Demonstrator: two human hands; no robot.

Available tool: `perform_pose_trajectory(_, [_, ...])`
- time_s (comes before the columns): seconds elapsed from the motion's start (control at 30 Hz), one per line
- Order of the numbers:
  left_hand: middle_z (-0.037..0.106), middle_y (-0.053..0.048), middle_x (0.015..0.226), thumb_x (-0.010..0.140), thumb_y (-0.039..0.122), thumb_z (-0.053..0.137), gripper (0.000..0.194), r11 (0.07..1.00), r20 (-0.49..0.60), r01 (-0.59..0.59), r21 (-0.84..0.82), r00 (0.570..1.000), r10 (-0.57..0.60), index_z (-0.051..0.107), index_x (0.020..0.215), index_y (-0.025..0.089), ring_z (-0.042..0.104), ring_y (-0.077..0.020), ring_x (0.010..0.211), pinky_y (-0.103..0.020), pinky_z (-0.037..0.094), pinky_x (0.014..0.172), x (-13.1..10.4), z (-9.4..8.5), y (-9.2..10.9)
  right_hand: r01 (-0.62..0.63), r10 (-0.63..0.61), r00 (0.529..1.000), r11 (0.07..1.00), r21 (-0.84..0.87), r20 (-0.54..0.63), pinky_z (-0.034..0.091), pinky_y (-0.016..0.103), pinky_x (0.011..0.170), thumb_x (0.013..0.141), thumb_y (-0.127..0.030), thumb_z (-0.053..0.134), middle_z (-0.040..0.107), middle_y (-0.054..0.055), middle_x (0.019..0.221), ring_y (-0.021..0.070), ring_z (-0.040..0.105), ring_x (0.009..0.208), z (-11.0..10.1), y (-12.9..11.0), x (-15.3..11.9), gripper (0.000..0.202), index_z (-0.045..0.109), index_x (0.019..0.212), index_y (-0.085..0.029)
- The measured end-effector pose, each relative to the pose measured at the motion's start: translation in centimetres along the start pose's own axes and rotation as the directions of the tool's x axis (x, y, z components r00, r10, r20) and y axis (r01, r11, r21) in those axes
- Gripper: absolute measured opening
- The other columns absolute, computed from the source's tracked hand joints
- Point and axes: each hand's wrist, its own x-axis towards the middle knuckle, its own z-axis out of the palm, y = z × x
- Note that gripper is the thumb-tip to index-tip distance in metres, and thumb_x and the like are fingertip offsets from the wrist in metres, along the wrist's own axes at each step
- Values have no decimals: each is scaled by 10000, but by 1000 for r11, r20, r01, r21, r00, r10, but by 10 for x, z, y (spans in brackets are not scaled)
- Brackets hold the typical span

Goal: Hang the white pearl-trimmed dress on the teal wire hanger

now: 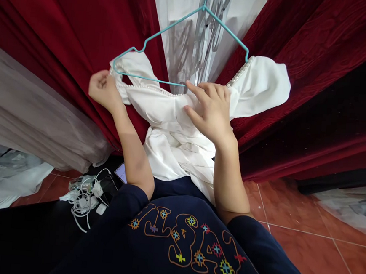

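A white dress (160, 105) with a pearl-beaded neckline and puffed sleeves hangs on a thin teal hanger (176, 22). The hanger's right end sits at the beaded strap of the right sleeve, and its left end reaches into the left sleeve opening. My left hand (104, 88) is at the edge of the left sleeve, fingers curled in a pinch on the white fabric. Across the bodice, below the hanger's lower bar, lies my right hand (209, 109) with its fingers spread, touching the dress. The skirt is bunched down toward my lap.
Red curtains (68, 26) stand on both sides, with a sheer pale curtain (39, 104) at the left. A metal grille (206, 41) is behind the hanger. White cables (84, 201) and a phone (121, 172) rest on a black surface at lower left. Tiled floor (297, 217) shows at right.
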Motion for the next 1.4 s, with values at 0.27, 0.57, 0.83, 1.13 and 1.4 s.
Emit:
perform_pose_trajectory(0.27, [698, 0, 881, 917, 194, 814, 209, 975, -166, -211, -71, 966, 197, 606, 900, 198, 751, -208, 1015, -375, 607, 954, -34, 18, -58, -42, 42, 999, 999, 9, -7, 354, 607, 1246, 1012, -420, 568, 646, 92, 1364, 341, 543, 1342, -3, 2, 0, 516, 609, 1518, -323])
perform_pose_trajectory(0.57, [731, -74, 1161, 938, 487, 822, 407, 860, -135, -318, -400, 948, 288, 530, 1076, 240, 715, -244, 1209, -352, 552, 1087, -39, 58, -69, -17, 20, 997, 999, 38, -79, 359, 589, 1236, 1026, -441, 574, 642, 84, 1374, 324, 554, 1326, 2, 4, -4, 500, 612, 1510, -320])
perform_pose_trajectory(0.83, [744, -41, 1032, 1092, 392, 651, 158, 896, -100, -299, -329, 954, 281, 640, 1036, 245, 720, -203, 1009, -297, 576, 936, -52, 70, -47, -4, 19, 977, 997, 75, -211, 418, 579, 1184, 1030, -399, 581, 611, 104, 1356, 332, 560, 1317, -1, 17, 7, 367, 675, 1375, -316])
perform_pose_trajectory(1.13, [695, -33, 936, 1078, 381, 618, 147, 849, -182, -424, -316, 905, 384, 572, 1018, 255, 701, -201, 951, -295, 566, 929, -52, 75, -41, -375, 360, 827, 926, 53, -432, 431, 481, 1178, 763, 22, 720, 710, 120, 1215, 270, 600, 1182, -27, 75, 52, 455, 800, 1157, -191])
perform_pose_trajectory(1.4, [689, -36, 945, 1057, 486, 654, 243, 829, -163, -419, -371, 908, 386, 553, 1024, 267, 678, -202, 919, -292, 553, 893, -40, 70, -49, -420, 445, 760, 893, 164, -475, 502, 285, 732, 791, 32, 676, 794, 98, 890, 154, 715, 772, -74, 104, 69, 326, 853, 1026, -108])
